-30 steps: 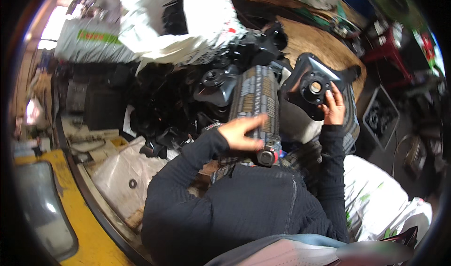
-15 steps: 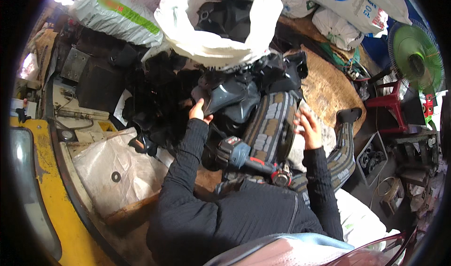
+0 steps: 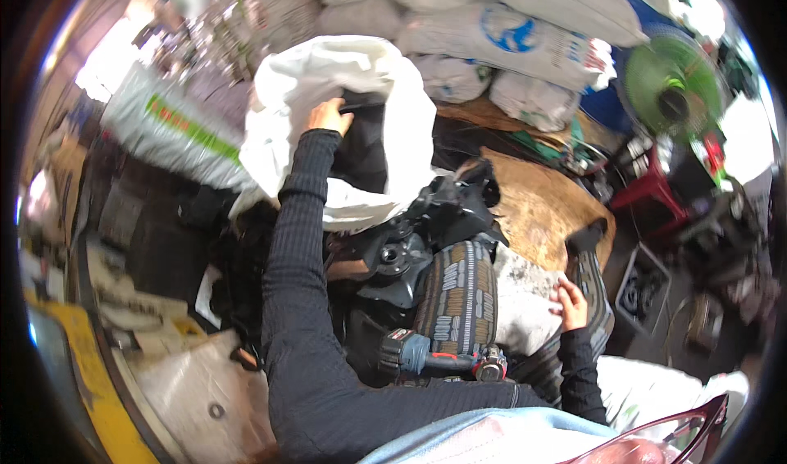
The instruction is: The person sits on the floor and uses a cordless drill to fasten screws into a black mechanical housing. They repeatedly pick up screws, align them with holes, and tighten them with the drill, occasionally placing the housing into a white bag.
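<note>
Overhead, left hand [image 3: 329,116] grips crinkled white woven sack [image 3: 283,120]; right hand [image 3: 571,300] touches ribbed panel [image 3: 597,296].

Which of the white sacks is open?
The big white sack that the left hand reaches into: its mouth gapes wide, showing dark stuff inside. The printed sacks piled behind it are all full and shut.

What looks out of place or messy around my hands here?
Black parts lie in a loose heap, not stacked. A power drill lies on its side among them. The left hand grips a black piece at the white sack; the right hand rests on a ribbed part.
</note>
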`<state>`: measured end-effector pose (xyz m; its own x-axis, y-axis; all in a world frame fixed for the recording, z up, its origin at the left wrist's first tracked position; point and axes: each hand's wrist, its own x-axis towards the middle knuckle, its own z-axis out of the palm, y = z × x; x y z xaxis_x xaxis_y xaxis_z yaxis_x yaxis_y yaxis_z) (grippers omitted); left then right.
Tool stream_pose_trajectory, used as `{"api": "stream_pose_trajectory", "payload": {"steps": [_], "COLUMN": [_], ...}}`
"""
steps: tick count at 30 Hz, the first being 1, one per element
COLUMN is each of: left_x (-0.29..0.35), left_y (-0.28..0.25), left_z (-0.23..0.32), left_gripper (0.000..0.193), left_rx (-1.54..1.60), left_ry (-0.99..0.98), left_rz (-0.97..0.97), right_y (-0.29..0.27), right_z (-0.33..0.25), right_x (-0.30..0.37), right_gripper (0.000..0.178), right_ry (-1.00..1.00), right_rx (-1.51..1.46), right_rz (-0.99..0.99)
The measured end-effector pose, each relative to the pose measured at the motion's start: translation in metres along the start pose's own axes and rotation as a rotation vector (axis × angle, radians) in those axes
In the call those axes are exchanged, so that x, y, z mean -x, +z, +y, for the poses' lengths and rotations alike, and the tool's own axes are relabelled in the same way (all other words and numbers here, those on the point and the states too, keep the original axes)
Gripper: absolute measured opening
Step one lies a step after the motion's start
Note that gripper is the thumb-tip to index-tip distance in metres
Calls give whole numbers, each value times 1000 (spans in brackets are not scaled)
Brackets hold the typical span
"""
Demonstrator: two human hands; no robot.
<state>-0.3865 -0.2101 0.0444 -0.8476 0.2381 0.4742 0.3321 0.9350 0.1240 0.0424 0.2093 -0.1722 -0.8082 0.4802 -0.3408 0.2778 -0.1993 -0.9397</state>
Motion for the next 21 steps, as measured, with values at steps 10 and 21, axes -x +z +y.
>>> {"api": "stream_pose_trajectory", "payload": {"steps": [10,21], "left_x": [-67,111], "left_y": [72,-86], "left_z": [-11,221], "left_gripper": [41,59], "left_rx": [-72,414], "left_ry": [163,488], "left_rz": [-177,-461], "right_y": [-230,-340], "right_z": [43,68], "right_x": [55,-28], "right_gripper": [30,40], "right_ry": [-75,-135], "right_rx": [330,1029], "right_rz": [923,1052]}}
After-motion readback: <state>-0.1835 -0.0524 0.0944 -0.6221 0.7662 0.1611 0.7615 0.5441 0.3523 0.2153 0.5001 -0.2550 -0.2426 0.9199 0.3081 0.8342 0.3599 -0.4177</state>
